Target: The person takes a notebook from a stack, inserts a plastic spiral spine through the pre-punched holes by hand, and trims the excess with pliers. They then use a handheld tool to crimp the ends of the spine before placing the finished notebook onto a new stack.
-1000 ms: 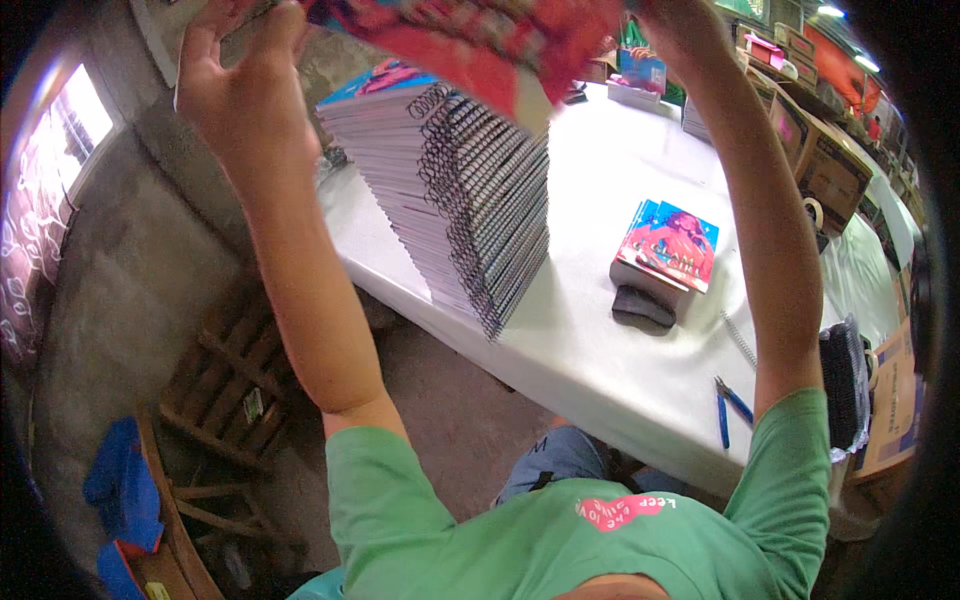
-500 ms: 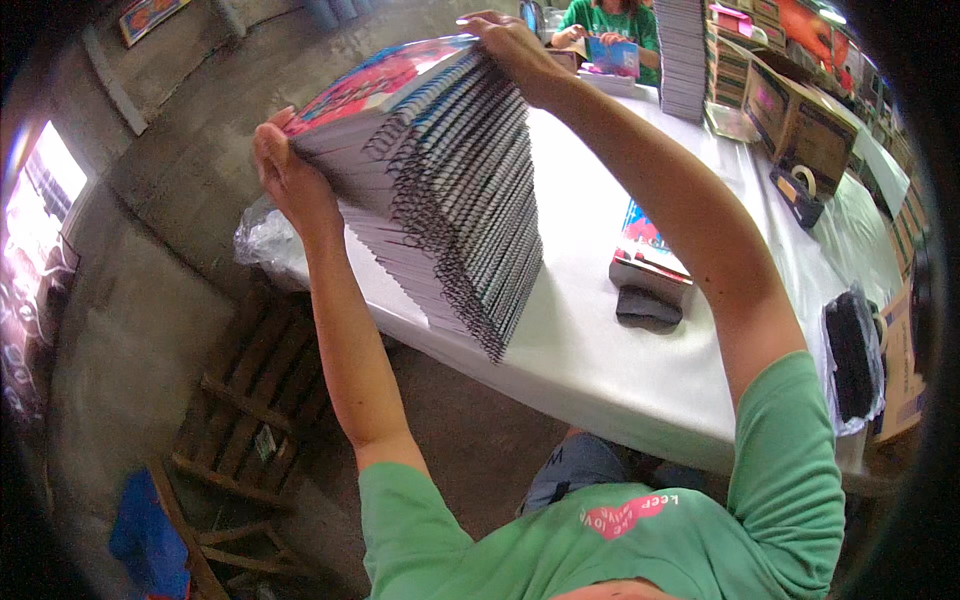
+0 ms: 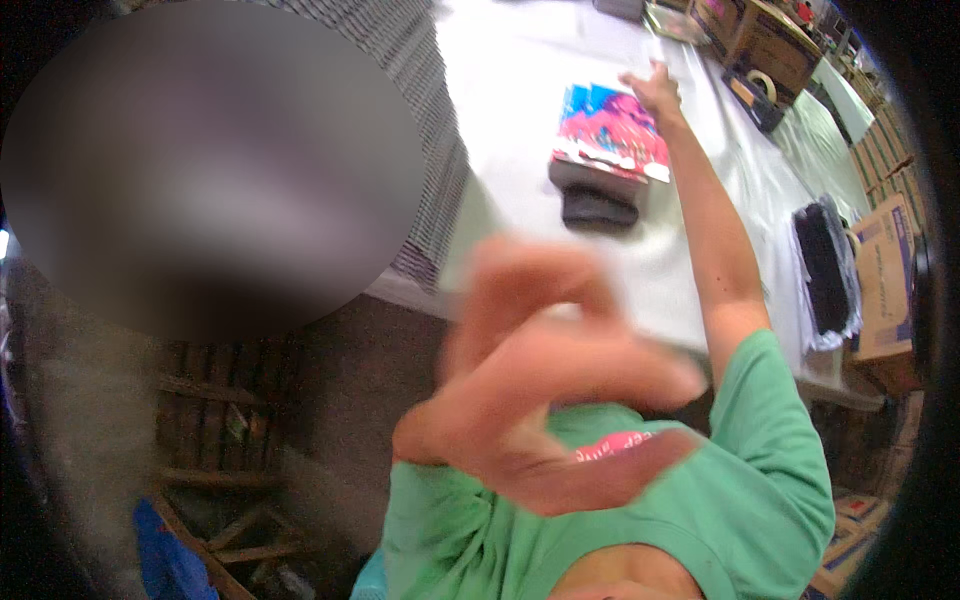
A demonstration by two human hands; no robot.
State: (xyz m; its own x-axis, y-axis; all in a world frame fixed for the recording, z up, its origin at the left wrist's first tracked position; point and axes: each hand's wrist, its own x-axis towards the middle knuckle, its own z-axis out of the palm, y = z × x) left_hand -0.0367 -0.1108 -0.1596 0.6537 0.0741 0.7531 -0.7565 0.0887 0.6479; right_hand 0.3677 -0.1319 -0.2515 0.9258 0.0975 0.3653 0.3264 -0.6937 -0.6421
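Note:
My left hand (image 3: 530, 370) is raised close in front of my chest, blurred by motion. Its fingers curl loosely with gaps between them, and nothing shows in its grasp. Over the table, my right hand (image 3: 657, 95) reaches out with fingers apart, beside the far right edge of a small pile of books with pink and blue covers (image 3: 612, 130). Whether it touches them I cannot tell. A black object (image 3: 600, 207) lies at the pile's near side. To the left stands the tall stack of spiral-bound books (image 3: 425, 130), partly hidden by a grey blurred oval.
The table has a white cover (image 3: 510, 130). Cardboard boxes (image 3: 770, 45) and a tape dispenser (image 3: 755, 97) are at the far right. Nearer on that side are a plastic-wrapped black bundle (image 3: 825, 270) and another carton (image 3: 885, 280). A slatted wooden piece (image 3: 215, 385) stands low at the left.
Both hands have let go of the tall spiral-bound stack. My left hand has come back toward my chest, and the right has moved over to the small pile. The view has shifted.

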